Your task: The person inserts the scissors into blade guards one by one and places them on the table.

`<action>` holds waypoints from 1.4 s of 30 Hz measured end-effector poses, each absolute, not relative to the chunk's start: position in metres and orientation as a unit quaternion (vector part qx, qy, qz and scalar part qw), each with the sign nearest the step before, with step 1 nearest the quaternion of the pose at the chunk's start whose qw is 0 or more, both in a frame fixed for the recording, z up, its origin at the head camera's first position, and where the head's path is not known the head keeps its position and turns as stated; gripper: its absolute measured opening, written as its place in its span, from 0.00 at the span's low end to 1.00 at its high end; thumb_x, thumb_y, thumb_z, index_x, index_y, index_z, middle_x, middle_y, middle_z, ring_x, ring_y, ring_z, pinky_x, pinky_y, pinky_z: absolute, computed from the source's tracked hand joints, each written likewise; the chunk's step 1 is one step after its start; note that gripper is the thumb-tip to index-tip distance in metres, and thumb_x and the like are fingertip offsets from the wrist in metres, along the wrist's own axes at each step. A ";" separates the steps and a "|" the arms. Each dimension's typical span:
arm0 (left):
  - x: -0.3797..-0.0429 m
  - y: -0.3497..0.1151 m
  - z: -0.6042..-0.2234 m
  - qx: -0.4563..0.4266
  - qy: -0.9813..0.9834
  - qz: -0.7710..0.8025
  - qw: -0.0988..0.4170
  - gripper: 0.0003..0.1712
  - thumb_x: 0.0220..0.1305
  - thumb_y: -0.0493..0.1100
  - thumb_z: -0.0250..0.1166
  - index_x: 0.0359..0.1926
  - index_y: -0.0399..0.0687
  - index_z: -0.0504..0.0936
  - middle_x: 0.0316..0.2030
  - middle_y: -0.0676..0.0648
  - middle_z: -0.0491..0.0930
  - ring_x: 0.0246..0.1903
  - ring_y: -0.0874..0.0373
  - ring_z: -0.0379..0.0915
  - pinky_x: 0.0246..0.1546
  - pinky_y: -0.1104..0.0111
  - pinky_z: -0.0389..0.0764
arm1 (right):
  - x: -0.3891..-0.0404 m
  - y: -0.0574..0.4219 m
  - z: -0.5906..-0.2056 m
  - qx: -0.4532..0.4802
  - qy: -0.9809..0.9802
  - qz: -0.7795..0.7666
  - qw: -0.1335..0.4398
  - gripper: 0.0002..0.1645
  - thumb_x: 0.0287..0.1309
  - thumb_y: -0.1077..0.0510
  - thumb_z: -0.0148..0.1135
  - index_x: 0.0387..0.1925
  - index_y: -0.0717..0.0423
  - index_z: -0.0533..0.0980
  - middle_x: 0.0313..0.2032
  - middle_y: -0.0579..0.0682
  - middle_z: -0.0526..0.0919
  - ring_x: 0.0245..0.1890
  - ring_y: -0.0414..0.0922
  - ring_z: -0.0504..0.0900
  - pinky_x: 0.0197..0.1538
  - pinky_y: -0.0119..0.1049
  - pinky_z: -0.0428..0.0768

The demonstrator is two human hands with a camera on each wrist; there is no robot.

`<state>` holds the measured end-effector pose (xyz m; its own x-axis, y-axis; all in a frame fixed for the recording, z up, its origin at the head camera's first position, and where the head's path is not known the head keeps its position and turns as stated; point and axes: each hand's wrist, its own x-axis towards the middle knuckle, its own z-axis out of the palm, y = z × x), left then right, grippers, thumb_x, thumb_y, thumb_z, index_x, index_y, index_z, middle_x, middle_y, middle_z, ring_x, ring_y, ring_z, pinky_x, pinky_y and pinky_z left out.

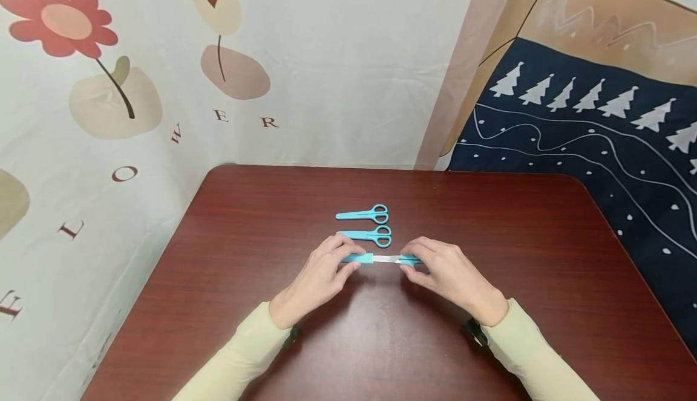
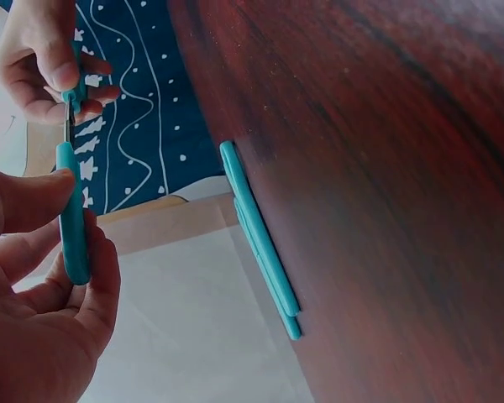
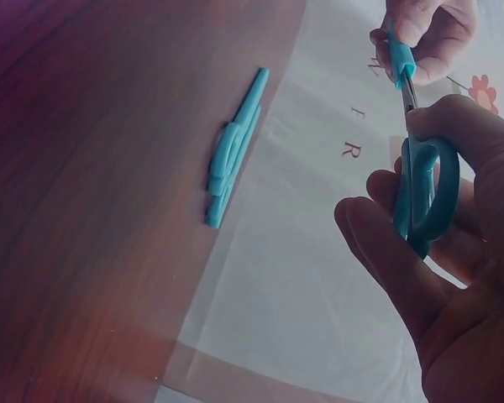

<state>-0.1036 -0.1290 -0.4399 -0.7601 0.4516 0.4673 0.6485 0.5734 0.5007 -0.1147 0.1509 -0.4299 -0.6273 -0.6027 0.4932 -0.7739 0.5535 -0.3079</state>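
Between the two hands is a pair of scissors with turquoise handles point(image 3: 439, 193), its metal blades point(image 1: 385, 259) partly inside a turquoise sheath point(image 1: 366, 258). My left hand point(image 1: 331, 265) pinches the sheath between thumb and fingers, as the left wrist view also shows. On the other side my right hand point(image 1: 446, 271) holds the scissors by the handles, thumb near the base of the blades. A stretch of bare blade shows between sheath and handles. Both hands are raised off the tabletop in the wrist views.
Two more turquoise scissors in sheaths lie just beyond the hands on the brown table point(image 1: 261, 219): the farther scissors point(image 1: 363, 214) and the nearer scissors point(image 1: 370, 235). Handles point right. A printed white cloth point(image 1: 337, 86) and a dark blue one with trees point(image 1: 566, 129) hang behind.
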 end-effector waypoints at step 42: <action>-0.104 -0.121 -0.437 -0.334 -0.860 -0.357 0.147 0.08 0.64 0.35 0.73 0.44 0.46 0.88 0.42 0.52 0.79 0.38 0.59 0.70 0.37 0.69 0.75 | -0.114 0.138 -0.425 0.409 -0.860 0.248 0.180 0.14 0.53 0.61 0.78 0.41 0.53 0.83 0.37 0.42 0.84 0.33 0.34 0.82 0.38 0.29 0.84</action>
<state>-0.1036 -0.1207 -0.4370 -0.7344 0.4693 0.4903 0.6786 0.5230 0.5157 -0.1136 0.1377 -0.4252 -0.6017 -0.6136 0.5113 -0.7916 0.5435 -0.2793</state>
